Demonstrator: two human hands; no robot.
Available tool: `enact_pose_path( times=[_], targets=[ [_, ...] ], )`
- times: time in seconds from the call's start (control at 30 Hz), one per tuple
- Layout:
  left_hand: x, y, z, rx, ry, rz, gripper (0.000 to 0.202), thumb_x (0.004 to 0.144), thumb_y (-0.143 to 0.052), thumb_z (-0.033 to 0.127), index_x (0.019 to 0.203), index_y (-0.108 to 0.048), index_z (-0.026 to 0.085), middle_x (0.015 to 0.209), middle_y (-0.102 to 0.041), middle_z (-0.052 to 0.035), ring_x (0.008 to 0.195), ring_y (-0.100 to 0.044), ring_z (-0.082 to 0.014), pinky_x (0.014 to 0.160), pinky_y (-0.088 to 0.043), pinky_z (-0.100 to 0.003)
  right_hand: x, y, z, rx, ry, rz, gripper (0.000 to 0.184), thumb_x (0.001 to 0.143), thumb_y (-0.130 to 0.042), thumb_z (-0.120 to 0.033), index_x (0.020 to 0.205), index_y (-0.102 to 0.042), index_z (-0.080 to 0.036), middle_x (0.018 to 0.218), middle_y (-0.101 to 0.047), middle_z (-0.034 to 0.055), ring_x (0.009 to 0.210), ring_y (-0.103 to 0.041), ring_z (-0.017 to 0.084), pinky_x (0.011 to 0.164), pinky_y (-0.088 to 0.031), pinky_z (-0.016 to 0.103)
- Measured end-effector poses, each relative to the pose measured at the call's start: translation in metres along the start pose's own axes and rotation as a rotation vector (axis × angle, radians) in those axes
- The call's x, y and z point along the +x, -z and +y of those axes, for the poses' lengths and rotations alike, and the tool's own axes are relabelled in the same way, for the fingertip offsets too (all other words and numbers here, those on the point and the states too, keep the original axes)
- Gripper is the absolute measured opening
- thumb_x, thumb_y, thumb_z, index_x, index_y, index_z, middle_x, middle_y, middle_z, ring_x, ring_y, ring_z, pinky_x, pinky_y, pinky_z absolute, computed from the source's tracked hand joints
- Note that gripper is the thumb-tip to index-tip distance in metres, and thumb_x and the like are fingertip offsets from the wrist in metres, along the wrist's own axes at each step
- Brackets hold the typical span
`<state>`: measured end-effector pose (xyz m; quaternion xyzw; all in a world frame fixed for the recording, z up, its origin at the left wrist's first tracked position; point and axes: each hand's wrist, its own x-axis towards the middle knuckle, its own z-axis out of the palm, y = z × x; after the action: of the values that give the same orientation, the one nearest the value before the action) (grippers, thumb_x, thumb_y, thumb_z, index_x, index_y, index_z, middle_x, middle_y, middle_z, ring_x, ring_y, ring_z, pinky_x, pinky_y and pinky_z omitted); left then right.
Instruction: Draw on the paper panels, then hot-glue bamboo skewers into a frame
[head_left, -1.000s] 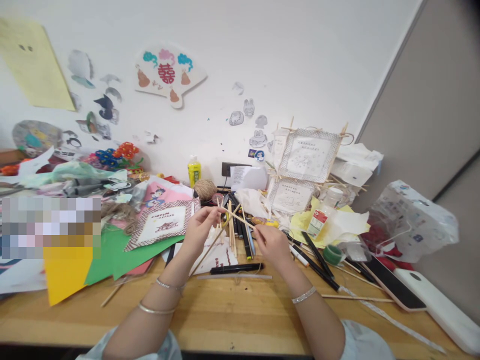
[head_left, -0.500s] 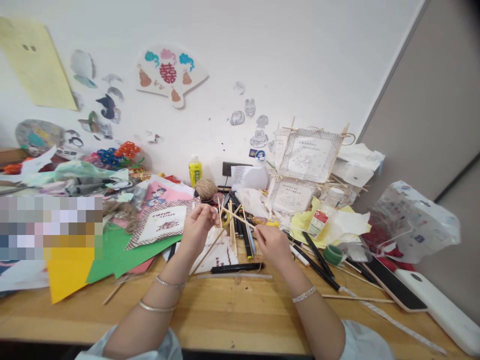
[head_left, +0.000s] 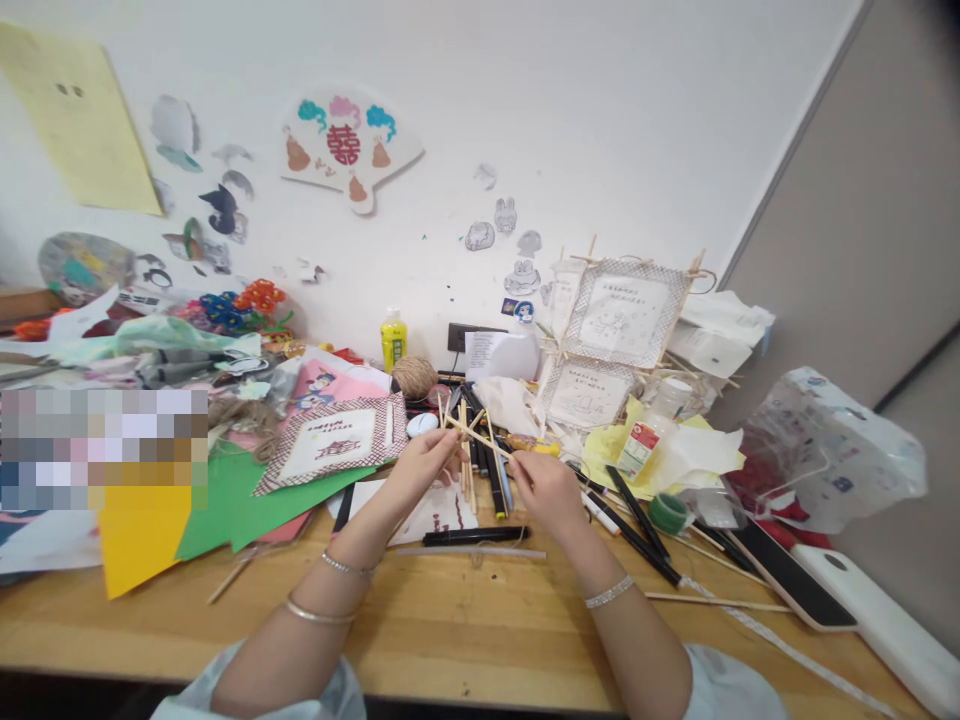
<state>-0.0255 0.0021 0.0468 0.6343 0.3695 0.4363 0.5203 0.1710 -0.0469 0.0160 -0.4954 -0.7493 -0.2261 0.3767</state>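
Observation:
Two thin wooden sticks (head_left: 487, 441) cross in front of me above the table. My right hand (head_left: 546, 492) is closed around the near end of one stick, thumb and forefinger pinching it. At the crossing, my left hand (head_left: 426, 468) has its fingertips pressed together on the sticks; whether thread lies there is too small to tell. Loose wooden sticks (head_left: 466, 470) and black markers (head_left: 495, 485) lie just behind the hands. Under my left hand is a white paper (head_left: 409, 522) with dark red marks, partly hidden by the wrist.
Left are a patterned-edge picture (head_left: 330, 445), green paper (head_left: 225, 510) and orange paper (head_left: 146, 540). A twine ball (head_left: 415, 378) and yellow bottle (head_left: 393, 340) stand at the back. Right are stick-framed pictures (head_left: 619, 310), green tape (head_left: 667, 511), a phone (head_left: 795, 575) and a plastic bag (head_left: 832, 450).
My left hand has turned and lowered, its fingers coming from a raised position to pinch at the crossing of the sticks. My right hand keeps its grip in nearly the same place.

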Motion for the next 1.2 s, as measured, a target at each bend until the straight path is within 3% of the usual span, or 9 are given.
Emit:
enact_pose_path(
  times=[0.07, 0.2, 0.47, 0.9, 1.0, 1.2],
  targets=[
    [-0.001, -0.001, -0.002, 0.01, -0.017, -0.015, 0.044, 0.074, -0.054, 0.058, 0.075, -0.058, 0.014, 0.06, -0.057, -0.0001, 0.04, -0.044, -0.0075, 0.039, -0.032, -0.02, 0.0, 0.001, -0.002, 0.004, 0.017, -0.009, 0.029, 0.093, -0.038, -0.023, 0.08, -0.063, -0.017, 0.065, -0.065, 0.0043, 0.061, -0.059, 0.015, 0.059, -0.039, 0.026],
    [-0.001, -0.001, -0.002, 0.062, -0.06, 0.063, 0.041, 0.076, -0.053, 0.057, 0.065, -0.052, 0.017, 0.049, -0.046, 0.005, 0.037, -0.031, -0.0056, 0.038, -0.021, -0.02, 0.001, 0.002, -0.005, 0.021, 0.03, -0.008, 0.029, 0.093, -0.037, -0.023, 0.083, -0.063, -0.017, 0.067, -0.065, 0.0047, 0.063, -0.059, 0.015, 0.06, -0.039, 0.025],
    [-0.004, -0.005, 0.001, 0.086, -0.128, 0.123, 0.037, 0.077, -0.052, 0.054, 0.068, -0.054, 0.018, 0.047, -0.035, 0.0075, 0.042, -0.028, -0.0078, 0.042, -0.021, -0.021, 0.0, 0.003, -0.005, 0.041, 0.043, 0.017, 0.03, 0.094, -0.036, -0.022, 0.084, -0.063, -0.016, 0.067, -0.065, 0.0053, 0.062, -0.059, 0.015, 0.06, -0.039, 0.026],
    [-0.004, -0.003, -0.004, 0.148, -0.21, 0.184, 0.039, 0.078, -0.052, 0.053, 0.065, -0.052, 0.017, 0.047, -0.035, 0.0067, 0.044, -0.028, -0.0076, 0.042, -0.02, -0.021, 0.0, 0.003, -0.01, 0.094, 0.01, 0.067, 0.028, 0.093, -0.038, -0.022, 0.085, -0.065, -0.017, 0.069, -0.067, 0.0055, 0.063, -0.062, 0.015, 0.06, -0.042, 0.024],
    [-0.005, -0.004, -0.001, 0.077, -0.168, 0.149, 0.04, 0.077, -0.053, 0.055, 0.066, -0.052, 0.017, 0.046, -0.036, 0.0075, 0.041, -0.027, -0.0064, 0.04, -0.02, -0.02, 0.0, 0.003, -0.01, 0.084, 0.033, 0.084, 0.028, 0.093, -0.038, -0.021, 0.086, -0.064, -0.016, 0.068, -0.067, 0.0056, 0.063, -0.062, 0.015, 0.06, -0.042, 0.024],
    [-0.009, -0.005, 0.009, -0.177, -0.079, -0.037, 0.04, 0.079, -0.053, 0.055, 0.077, -0.053, 0.015, 0.049, -0.043, 0.0069, 0.035, -0.03, -0.0038, 0.036, -0.019, -0.018, 0.0, 0.004, -0.007, 0.096, 0.046, 0.099, 0.027, 0.093, -0.038, -0.022, 0.086, -0.063, -0.016, 0.069, -0.067, 0.0057, 0.062, -0.061, 0.015, 0.058, -0.043, 0.025]
  ],
)
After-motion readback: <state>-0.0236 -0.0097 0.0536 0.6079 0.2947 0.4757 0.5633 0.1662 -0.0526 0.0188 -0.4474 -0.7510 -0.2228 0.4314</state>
